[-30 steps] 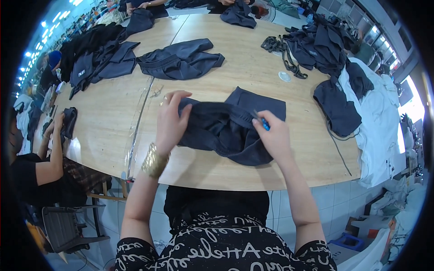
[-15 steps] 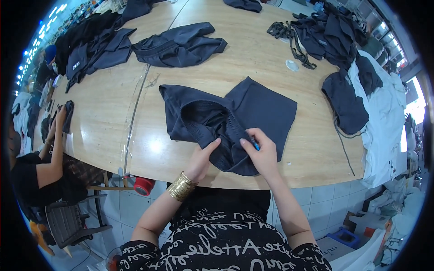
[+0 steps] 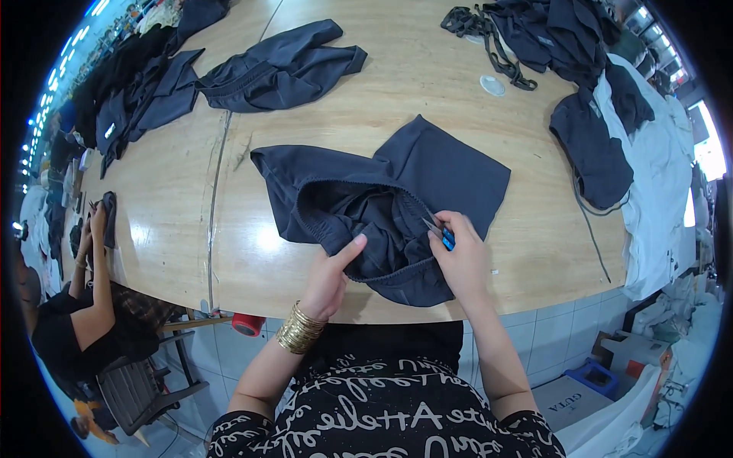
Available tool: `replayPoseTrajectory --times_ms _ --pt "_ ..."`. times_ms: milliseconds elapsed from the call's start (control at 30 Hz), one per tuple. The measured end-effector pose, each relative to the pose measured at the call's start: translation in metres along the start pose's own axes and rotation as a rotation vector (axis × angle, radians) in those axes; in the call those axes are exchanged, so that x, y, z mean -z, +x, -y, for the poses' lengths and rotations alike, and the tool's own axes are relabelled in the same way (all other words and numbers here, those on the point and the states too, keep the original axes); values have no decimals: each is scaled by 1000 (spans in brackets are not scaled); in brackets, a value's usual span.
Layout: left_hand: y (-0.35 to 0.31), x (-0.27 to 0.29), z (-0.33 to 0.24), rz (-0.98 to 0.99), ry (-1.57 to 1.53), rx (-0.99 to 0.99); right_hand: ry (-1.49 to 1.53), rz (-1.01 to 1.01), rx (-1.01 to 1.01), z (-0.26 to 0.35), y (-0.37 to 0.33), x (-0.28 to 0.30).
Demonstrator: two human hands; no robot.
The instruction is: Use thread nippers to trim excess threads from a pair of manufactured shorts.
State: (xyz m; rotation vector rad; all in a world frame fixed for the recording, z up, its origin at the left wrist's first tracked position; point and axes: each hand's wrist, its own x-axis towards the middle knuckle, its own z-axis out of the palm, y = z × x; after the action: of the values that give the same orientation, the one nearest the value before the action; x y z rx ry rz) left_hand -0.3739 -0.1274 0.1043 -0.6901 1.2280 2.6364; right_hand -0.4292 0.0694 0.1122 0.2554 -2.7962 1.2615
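One gaping dark waistband
Left hand pinches it, likely keeping it spread; right hand grips blue snips (handy!).

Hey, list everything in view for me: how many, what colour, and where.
Elastic-waist garment: one, navy, table centre
Snips: one, blue-handled, right hand
Table: one, light wood, across the middle
Spread garment: one, navy, upper left
Left pile: uncountable, navy and black, far upper left
Right pile: uncountable, navy, upper right
Strap: uncountable, black, beside right pile
Disc: one, whitish, below strap
Bundled garment: one, navy, right
Cloth: uncountable, white, right edge
Co-worker: one, black top, left
Chair: one, grey, lower left
Round object: one, red, below table edge
Bracelet: uncountable, gold, left wrist
Left hand: one, bare, on waistband
Right hand: one, bare, holding snips
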Motion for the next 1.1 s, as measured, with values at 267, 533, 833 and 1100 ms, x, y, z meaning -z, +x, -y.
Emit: replayPoseTrajectory --times_ms 267,533,833,1100 --pt "-3 0 -1 -68 31 -29 5 -1 287 40 1 8" --pt "-11 -10 -19 -9 -151 118 -35 59 413 33 4 2" --pt "-14 -17 -27 73 -214 170 -86 59 467 38 8 4" --pt "-15 -19 -28 67 -163 182 -187 0 543 38 10 6"
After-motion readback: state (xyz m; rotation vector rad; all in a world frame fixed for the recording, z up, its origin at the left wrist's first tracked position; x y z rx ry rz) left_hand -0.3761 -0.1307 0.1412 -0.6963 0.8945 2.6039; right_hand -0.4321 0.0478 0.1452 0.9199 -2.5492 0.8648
